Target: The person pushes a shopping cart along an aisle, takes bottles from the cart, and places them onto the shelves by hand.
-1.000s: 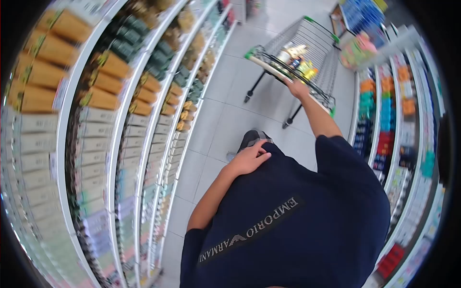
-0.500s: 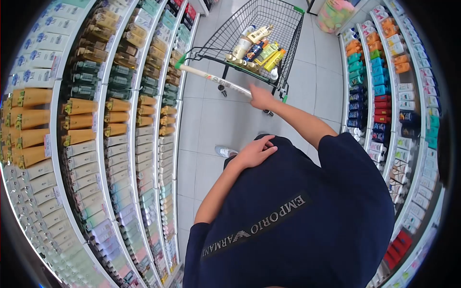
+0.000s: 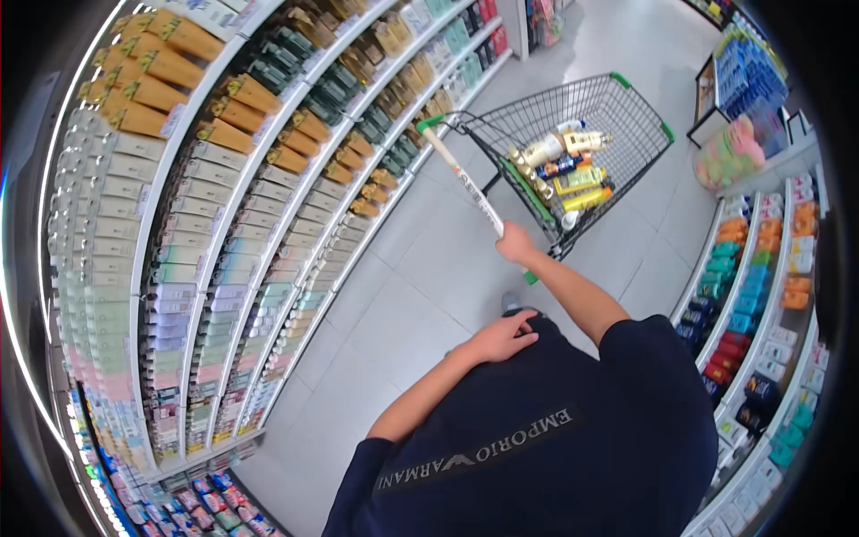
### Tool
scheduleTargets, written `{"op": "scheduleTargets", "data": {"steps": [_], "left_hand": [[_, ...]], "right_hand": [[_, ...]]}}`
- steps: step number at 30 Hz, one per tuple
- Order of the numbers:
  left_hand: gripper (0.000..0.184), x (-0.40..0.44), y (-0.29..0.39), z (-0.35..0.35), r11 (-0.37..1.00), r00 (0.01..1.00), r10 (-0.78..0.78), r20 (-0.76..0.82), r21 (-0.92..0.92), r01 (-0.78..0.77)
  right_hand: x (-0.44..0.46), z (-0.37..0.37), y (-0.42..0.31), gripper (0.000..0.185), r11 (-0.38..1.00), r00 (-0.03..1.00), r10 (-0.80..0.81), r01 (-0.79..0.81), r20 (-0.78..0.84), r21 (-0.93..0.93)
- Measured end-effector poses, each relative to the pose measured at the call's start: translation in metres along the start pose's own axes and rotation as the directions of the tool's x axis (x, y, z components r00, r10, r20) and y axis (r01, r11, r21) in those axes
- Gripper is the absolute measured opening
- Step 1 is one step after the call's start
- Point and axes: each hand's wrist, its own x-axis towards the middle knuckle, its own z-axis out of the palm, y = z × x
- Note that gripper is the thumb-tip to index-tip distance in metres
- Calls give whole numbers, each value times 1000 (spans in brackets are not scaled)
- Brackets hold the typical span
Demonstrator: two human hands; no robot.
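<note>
My right hand [image 3: 514, 242] is wrapped round the right end of the white handle [image 3: 465, 190] of a wire shopping cart [image 3: 642, 107] with green corners. Inside the basket lie several bottles: a cream pump bottle [image 3: 586, 140], a yellow bottle [image 3: 587, 199], a dark blue one [image 3: 563, 165] and others, partly overlapping. Flat against the front of my dark shirt [image 3: 546, 465] rests my left hand [image 3: 503, 339], fingers apart, holding nothing.
Shelves [image 3: 228, 179] of tubes and bottles line the left side, and a second shelf row [image 3: 747, 300] runs along the right. Beyond the cart, a clear bin of colourful puffs [image 3: 735, 154] stands by a display of blue packages [image 3: 750, 73]. Grey tiles [image 3: 380, 295] cover the aisle floor.
My view has swung round, so the left shelves now slant and more floor shows. The cart sits farther right in view and points up-right. Both hands keep their places.
</note>
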Motion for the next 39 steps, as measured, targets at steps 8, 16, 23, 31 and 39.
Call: {"op": "scheduleTargets", "data": {"steps": [8, 16, 23, 31, 39], "left_hand": [[53, -62, -23, 38, 998, 993, -52, -108, -46, 47], [49, -104, -41, 99, 977, 985, 26, -173, -205, -62], [51, -121, -62, 115, 967, 980, 58, -190, -232, -102], [52, -86, -47, 27, 986, 990, 135, 30, 93, -137], [58, 80, -14, -153, 723, 943, 277, -184, 686, -79]], "right_hand": [[7, 16, -31, 54, 996, 995, -24, 32, 95, -83], [-60, 23, -44, 51, 971, 995, 92, -81, 36, -225], [-102, -2, -17, 47, 981, 983, 113, -88, 143, -171], [-115, -14, 52, 36, 983, 990, -77, 96, 120, -159], [-119, -50, 22, 40, 991, 960, 90, -58, 266, -124]]}}
